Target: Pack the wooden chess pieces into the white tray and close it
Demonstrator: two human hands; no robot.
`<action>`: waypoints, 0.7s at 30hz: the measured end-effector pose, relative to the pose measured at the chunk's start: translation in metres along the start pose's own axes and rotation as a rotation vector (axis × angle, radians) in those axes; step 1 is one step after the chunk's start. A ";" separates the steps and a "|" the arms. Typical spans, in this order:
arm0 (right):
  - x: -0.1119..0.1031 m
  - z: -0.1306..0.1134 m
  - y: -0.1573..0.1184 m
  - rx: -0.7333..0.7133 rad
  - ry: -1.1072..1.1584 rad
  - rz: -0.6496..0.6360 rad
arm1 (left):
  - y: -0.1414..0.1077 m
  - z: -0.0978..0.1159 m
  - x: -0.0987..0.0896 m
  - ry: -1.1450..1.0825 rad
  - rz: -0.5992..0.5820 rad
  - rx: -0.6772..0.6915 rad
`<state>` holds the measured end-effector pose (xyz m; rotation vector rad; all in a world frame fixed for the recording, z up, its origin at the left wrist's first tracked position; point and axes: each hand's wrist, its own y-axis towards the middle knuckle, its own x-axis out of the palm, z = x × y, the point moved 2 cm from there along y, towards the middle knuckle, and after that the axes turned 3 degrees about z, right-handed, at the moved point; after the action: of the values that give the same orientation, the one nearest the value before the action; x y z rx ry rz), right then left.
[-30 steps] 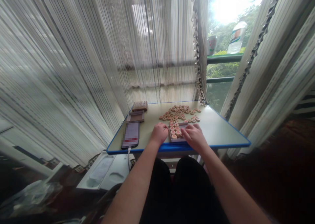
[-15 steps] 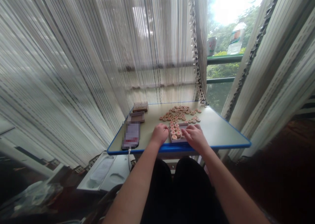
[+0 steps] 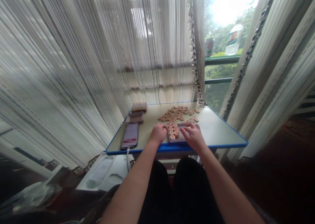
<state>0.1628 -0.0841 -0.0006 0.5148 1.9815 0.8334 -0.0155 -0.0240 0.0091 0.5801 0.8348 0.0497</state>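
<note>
A shallow box [image 3: 183, 137] stands at the near edge of the table. Round wooden Chinese chess pieces [image 3: 176, 133] with red markings lie in two columns along its left side. My left hand [image 3: 158, 132] rests just outside the box's left wall, fingers curled in; anything inside them is hidden. Over the right part of the box hovers my right hand [image 3: 193, 135], its thumb and fingers apart and no piece visible between them. Behind the box spreads a loose heap of more pieces [image 3: 178, 112].
A phone [image 3: 130, 135] with a white cable lies at the table's left. Behind it are an empty shallow tray [image 3: 136, 117] and a brown box [image 3: 139, 107]. The table [image 3: 221, 132] has a blue rim. An opened white case [image 3: 108, 171] sits below left.
The view has shifted slightly. My right hand's thumb and fingers have come a little away from the pieces in the box. My left hand has stayed at the box's left side.
</note>
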 end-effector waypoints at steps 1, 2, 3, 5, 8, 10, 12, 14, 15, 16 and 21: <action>0.001 0.001 0.000 0.005 0.020 0.003 | 0.001 -0.001 0.000 -0.031 0.017 -0.011; 0.001 0.002 0.001 0.011 0.049 0.003 | 0.003 -0.001 -0.001 -0.067 0.040 -0.024; 0.002 0.003 0.004 0.021 0.088 -0.001 | 0.006 -0.001 -0.002 -0.105 0.066 -0.033; 0.001 0.009 0.014 0.049 0.178 -0.022 | 0.016 0.001 -0.004 -0.173 0.097 -0.024; -0.002 0.024 0.044 0.087 0.310 -0.059 | 0.040 0.011 -0.006 -0.239 0.052 0.036; -0.005 0.036 0.070 0.120 0.396 -0.098 | 0.058 0.019 -0.005 -0.268 0.014 0.052; -0.007 0.050 0.095 0.160 0.390 -0.118 | 0.076 0.027 0.001 -0.292 -0.035 0.071; -0.006 0.065 0.113 0.185 0.359 -0.128 | 0.093 0.034 0.011 -0.307 -0.118 0.109; -0.004 0.072 0.119 0.179 0.338 -0.125 | 0.100 0.037 0.018 -0.308 -0.173 0.133; -0.001 0.080 0.123 0.160 0.319 -0.113 | 0.107 0.039 0.025 -0.304 -0.230 0.155; 0.012 0.117 0.122 0.118 0.237 -0.083 | 0.140 0.042 0.064 -0.191 -0.462 0.235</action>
<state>0.2605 0.0485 0.0379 0.4132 2.2640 0.7571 0.0828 0.0918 0.0581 0.5883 0.7753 -0.5239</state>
